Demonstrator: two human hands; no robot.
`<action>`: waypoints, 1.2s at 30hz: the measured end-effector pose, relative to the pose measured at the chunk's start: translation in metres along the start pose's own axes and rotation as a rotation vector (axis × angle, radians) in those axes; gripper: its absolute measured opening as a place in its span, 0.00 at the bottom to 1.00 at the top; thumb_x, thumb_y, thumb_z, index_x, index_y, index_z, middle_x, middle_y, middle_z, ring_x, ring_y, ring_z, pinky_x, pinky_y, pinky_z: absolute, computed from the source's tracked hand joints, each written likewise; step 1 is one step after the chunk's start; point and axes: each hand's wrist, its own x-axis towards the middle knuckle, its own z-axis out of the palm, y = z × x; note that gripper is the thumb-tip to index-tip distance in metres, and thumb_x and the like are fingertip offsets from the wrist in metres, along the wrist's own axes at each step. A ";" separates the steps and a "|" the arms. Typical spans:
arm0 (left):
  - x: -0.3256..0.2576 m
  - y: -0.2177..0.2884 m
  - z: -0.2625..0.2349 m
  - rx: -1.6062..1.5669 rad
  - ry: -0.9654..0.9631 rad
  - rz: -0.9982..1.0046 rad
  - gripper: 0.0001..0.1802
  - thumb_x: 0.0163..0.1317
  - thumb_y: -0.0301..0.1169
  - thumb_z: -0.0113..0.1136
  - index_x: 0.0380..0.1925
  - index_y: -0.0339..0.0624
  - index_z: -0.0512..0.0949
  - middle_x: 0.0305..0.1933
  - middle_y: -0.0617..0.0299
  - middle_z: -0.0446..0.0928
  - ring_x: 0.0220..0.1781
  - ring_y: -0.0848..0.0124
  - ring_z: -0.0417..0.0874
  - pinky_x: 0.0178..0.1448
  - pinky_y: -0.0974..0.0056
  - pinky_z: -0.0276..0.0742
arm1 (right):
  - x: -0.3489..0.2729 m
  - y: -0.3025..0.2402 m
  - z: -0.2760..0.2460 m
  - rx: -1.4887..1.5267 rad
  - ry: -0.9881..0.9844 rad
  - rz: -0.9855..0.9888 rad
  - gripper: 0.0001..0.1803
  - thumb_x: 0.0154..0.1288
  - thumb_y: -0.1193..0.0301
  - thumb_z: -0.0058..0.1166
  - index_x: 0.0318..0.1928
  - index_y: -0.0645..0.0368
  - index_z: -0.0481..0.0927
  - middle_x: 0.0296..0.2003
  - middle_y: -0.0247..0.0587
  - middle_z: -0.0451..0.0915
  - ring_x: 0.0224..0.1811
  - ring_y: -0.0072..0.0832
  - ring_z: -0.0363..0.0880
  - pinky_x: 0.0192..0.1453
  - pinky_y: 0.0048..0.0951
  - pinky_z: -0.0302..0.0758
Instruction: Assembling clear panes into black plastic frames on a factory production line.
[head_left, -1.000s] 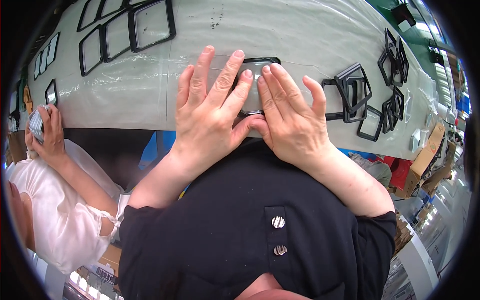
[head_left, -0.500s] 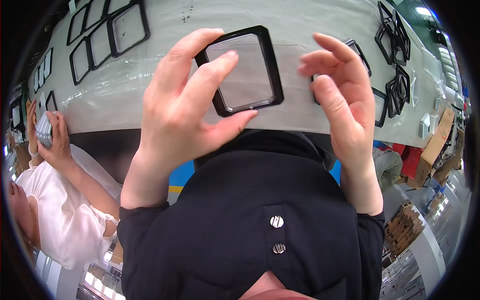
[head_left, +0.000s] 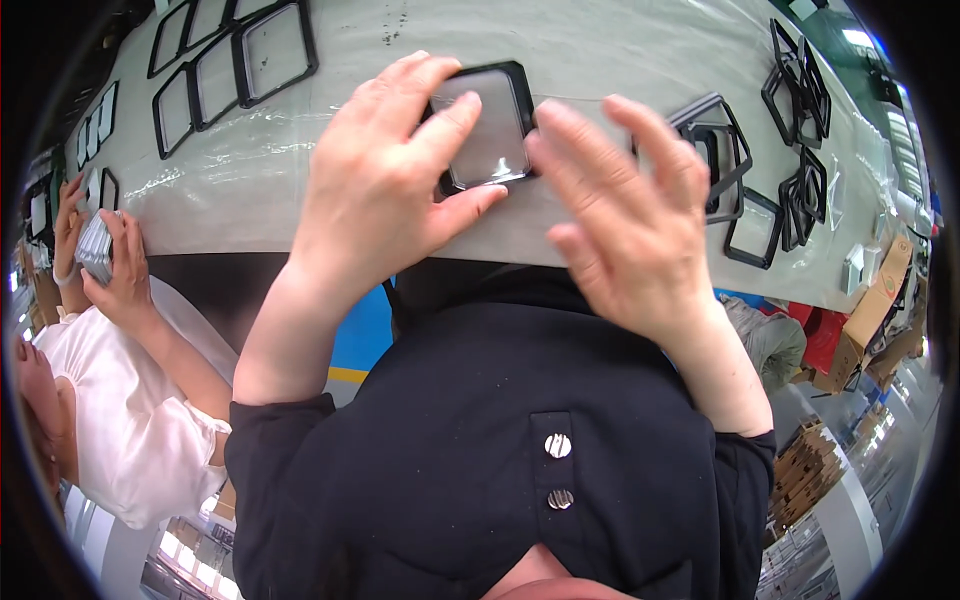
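Note:
My left hand (head_left: 370, 180) grips a black rounded-square frame (head_left: 525, 100) by its left side, thumb along the near edge and fingers at the far left corner. A glossy, see-through panel (head_left: 490, 140) fills the frame's middle. My right hand (head_left: 640, 225) hovers at the frame's right edge, palm down, fingers spread and a little blurred. Whether its fingertips touch the rim, I cannot tell. Just beyond that hand, a few overlapping black frames (head_left: 742, 150) lie on the table, partly hidden by it. Another black frame (head_left: 735, 250) lies flat beside them.
Pale sheeting covers the table (head_left: 600, 50). Several black frames (head_left: 240, 75) lie in rows at the far left, and more frames (head_left: 800, 95) lean together at the far right. At left, a co-worker's hand (head_left: 125, 280) holds a stack of thin plates (head_left: 95, 250). A cardboard box (head_left: 870, 310) stands right.
My right hand has swung left from beside the frames on the right to the held frame, turning palm down. The held frame has shifted slightly, with my left hand still on it.

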 end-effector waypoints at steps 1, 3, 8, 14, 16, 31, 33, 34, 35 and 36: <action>-0.003 -0.002 0.006 -0.017 -0.029 -0.012 0.31 0.42 0.37 0.76 0.50 0.40 0.81 0.62 0.54 0.73 0.67 0.50 0.70 0.66 0.51 0.69 | -0.002 -0.005 0.006 0.028 -0.066 -0.010 0.25 0.72 0.53 0.43 0.59 0.54 0.79 0.65 0.30 0.71 0.71 0.39 0.59 0.70 0.39 0.53; -0.004 -0.003 0.003 0.046 -0.057 0.014 0.33 0.43 0.39 0.75 0.52 0.41 0.80 0.64 0.53 0.71 0.70 0.50 0.66 0.69 0.49 0.65 | -0.003 -0.014 0.015 -0.011 -0.157 0.014 0.25 0.71 0.53 0.45 0.59 0.53 0.78 0.66 0.29 0.71 0.74 0.40 0.57 0.72 0.44 0.48; -0.006 -0.004 0.001 0.086 -0.049 -0.046 0.32 0.47 0.42 0.73 0.54 0.45 0.79 0.67 0.52 0.66 0.74 0.50 0.59 0.72 0.46 0.57 | 0.013 -0.024 0.023 -0.016 -0.097 0.031 0.20 0.69 0.59 0.50 0.56 0.54 0.79 0.64 0.30 0.72 0.75 0.37 0.55 0.75 0.48 0.42; 0.017 -0.036 -0.001 0.295 0.023 -0.036 0.30 0.52 0.51 0.68 0.53 0.51 0.81 0.67 0.52 0.63 0.78 0.53 0.49 0.75 0.42 0.44 | 0.020 -0.023 0.020 0.107 -0.070 0.040 0.30 0.66 0.61 0.55 0.67 0.53 0.69 0.71 0.47 0.59 0.75 0.47 0.53 0.73 0.49 0.52; 0.025 -0.044 -0.009 0.370 0.011 -0.033 0.29 0.54 0.54 0.66 0.52 0.52 0.80 0.68 0.53 0.61 0.78 0.54 0.47 0.75 0.41 0.43 | 0.017 -0.025 0.008 0.158 -0.014 0.061 0.29 0.64 0.64 0.57 0.66 0.53 0.70 0.71 0.46 0.60 0.74 0.47 0.54 0.73 0.48 0.53; 0.073 0.058 -0.007 -0.146 -0.322 0.303 0.34 0.44 0.20 0.64 0.58 0.46 0.74 0.74 0.55 0.60 0.77 0.53 0.54 0.77 0.49 0.53 | -0.186 0.218 -0.080 -0.039 0.442 1.069 0.23 0.66 0.62 0.55 0.57 0.62 0.78 0.58 0.53 0.76 0.61 0.44 0.74 0.65 0.39 0.69; 0.094 0.073 0.005 -0.058 -0.398 0.427 0.33 0.43 0.16 0.59 0.56 0.42 0.74 0.75 0.58 0.58 0.78 0.56 0.53 0.78 0.48 0.51 | -0.184 0.235 -0.074 -0.141 0.401 0.983 0.26 0.65 0.59 0.55 0.59 0.61 0.76 0.59 0.53 0.75 0.63 0.43 0.72 0.67 0.39 0.68; 0.105 0.078 0.010 -0.054 -0.412 0.423 0.33 0.43 0.16 0.59 0.56 0.42 0.74 0.75 0.58 0.58 0.78 0.56 0.53 0.78 0.48 0.51 | -0.184 0.241 -0.068 -0.252 0.358 0.903 0.29 0.64 0.57 0.56 0.61 0.61 0.74 0.60 0.53 0.74 0.64 0.43 0.71 0.68 0.39 0.66; 0.115 0.085 0.011 -0.010 -0.456 0.483 0.33 0.42 0.16 0.59 0.55 0.41 0.73 0.75 0.57 0.57 0.78 0.56 0.53 0.78 0.49 0.51 | -0.178 0.246 -0.064 -0.263 0.294 0.925 0.30 0.64 0.55 0.56 0.62 0.60 0.74 0.62 0.50 0.73 0.66 0.43 0.70 0.69 0.40 0.65; 0.124 0.088 0.014 0.032 -0.502 0.542 0.32 0.42 0.16 0.59 0.54 0.40 0.73 0.76 0.57 0.56 0.78 0.56 0.52 0.78 0.50 0.51 | -0.174 0.248 -0.060 -0.242 0.291 0.919 0.30 0.64 0.55 0.56 0.62 0.60 0.74 0.62 0.50 0.73 0.66 0.43 0.70 0.69 0.40 0.65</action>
